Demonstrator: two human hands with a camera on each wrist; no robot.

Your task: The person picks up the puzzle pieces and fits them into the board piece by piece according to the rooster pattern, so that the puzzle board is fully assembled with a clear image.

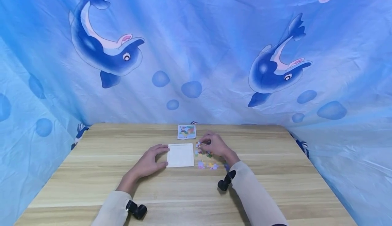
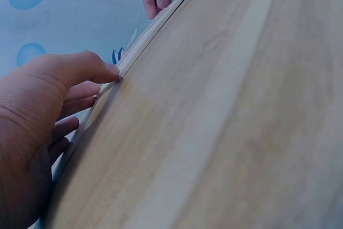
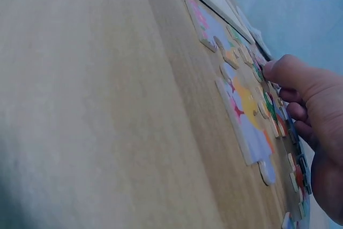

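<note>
A white, square puzzle tray (image 1: 180, 155) lies flat on the wooden table. My left hand (image 1: 149, 161) rests at its left edge, fingers spread toward the upper corner and thumb at the lower one. In the left wrist view the thumb (image 2: 91, 71) touches the tray's rim. To the right of the tray lie several colourful jigsaw pieces (image 3: 244, 116). Over the upper ones is my right hand (image 1: 214, 145), thumb and forefinger pinching a small puzzle piece (image 1: 197, 145) near the tray's upper right corner. The right fingers partly hide the pieces beneath them.
A small printed picture card (image 1: 186, 132) lies behind the tray. The table (image 1: 171, 198) runs back to a blue curtain (image 1: 190, 49) with dolphins on it. Black wrist cameras (image 1: 136, 209) sit on both sleeves.
</note>
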